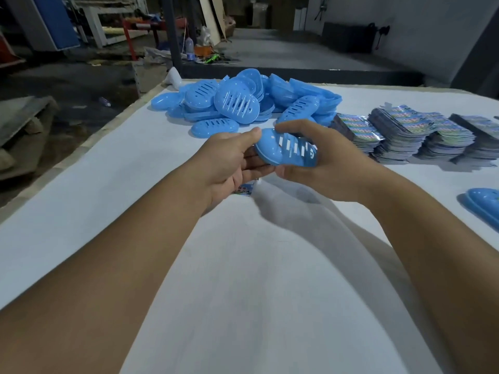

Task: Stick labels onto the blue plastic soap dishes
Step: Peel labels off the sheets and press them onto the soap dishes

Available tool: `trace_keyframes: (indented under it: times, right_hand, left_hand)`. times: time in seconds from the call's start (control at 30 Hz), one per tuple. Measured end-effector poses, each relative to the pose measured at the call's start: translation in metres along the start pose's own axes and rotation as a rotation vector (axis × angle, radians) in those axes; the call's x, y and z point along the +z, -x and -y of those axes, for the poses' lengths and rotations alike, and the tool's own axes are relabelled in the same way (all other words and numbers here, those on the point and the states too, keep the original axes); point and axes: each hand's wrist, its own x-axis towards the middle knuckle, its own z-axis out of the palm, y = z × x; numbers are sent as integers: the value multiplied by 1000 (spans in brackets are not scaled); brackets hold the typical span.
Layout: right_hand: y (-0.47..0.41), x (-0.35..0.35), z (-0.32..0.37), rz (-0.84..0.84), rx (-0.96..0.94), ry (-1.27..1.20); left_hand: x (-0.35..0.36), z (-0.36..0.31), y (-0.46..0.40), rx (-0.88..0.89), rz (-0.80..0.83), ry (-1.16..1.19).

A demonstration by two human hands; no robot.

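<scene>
While both hands, the left hand (226, 160) and the right hand (324, 160), grip one soap dish (286, 151) near the label stacks (405, 133), she should keep it steady and press the label flat.

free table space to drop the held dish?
Bare white table cloth left of the left hand, below the pile of blue slotted plastic soap dishes. Crowded right: stacks of printed labels; blue dish at right edge.

Slotted blue soap dish (280, 149) tilted, up off the table; a heap of matching dishes (243, 101) beyond; stacks of shiny labels (421, 136) right; one label (244, 189) lying flat underneath
</scene>
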Motion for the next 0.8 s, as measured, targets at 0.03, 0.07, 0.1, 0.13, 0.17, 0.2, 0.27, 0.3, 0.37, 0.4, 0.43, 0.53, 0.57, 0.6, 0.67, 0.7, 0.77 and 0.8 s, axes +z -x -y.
trace_keyframes:
  times: [0.03,0.07,0.1,0.13,0.17,0.2,0.27,0.3,0.37,0.4,0.43,0.53,0.57,0.6,0.67,0.7,0.77,0.8]
  right_hand:
    - [0,-3,0,16,32,-25]
    - [0,-6,-2,36,64,-39]
    - [1,-9,-5,62,93,-41]
    - [2,-11,-7,94,123,-29]
    - [3,-13,-8,131,157,-13]
    - [5,-13,-8,171,194,-11]
    - [8,-13,-8,249,258,-47]
    - [9,-13,-7,277,272,-47]
    - [8,-13,-6,308,281,-21]
    - [8,-13,-5,321,285,-20]
    - [8,-13,-4,331,290,-28]
    - [9,-13,-3,339,284,13]
    - [9,-12,-3,329,274,66]
    - [8,-12,-3,316,265,104]
    - [7,-12,-5,301,261,116]
    - [6,-12,-6,295,262,105]
    - [5,-11,-7,268,256,96]
    - [4,-11,-8,243,246,100]
  left_hand:
    - [-1,1,-1,34,-31,-102]
    - [-3,2,-2,94,-81,-259]
    - [-5,3,-3,178,-150,-471]
    - [-10,6,-5,272,-234,-719]
    - [-14,7,-7,357,-323,-960]
    - [-18,7,-7,405,-396,-1142]
    - [-24,5,-6,345,-414,-1285]
    - [-26,4,-6,271,-381,-1308]
    - [-28,3,-4,148,-314,-1357]
    - [-28,4,-3,122,-291,-1384]
    - [-29,4,-3,114,-274,-1395]
    - [-28,3,-1,122,-270,-1318]
    - [-27,2,0,115,-273,-1282]
    - [-25,0,1,104,-274,-1247]
    - [-22,-3,1,84,-276,-1173]
    - [-21,-4,1,80,-279,-1138]
    - [-21,-5,1,94,-297,-1081]
    - [-21,-5,1,106,-312,-1032]
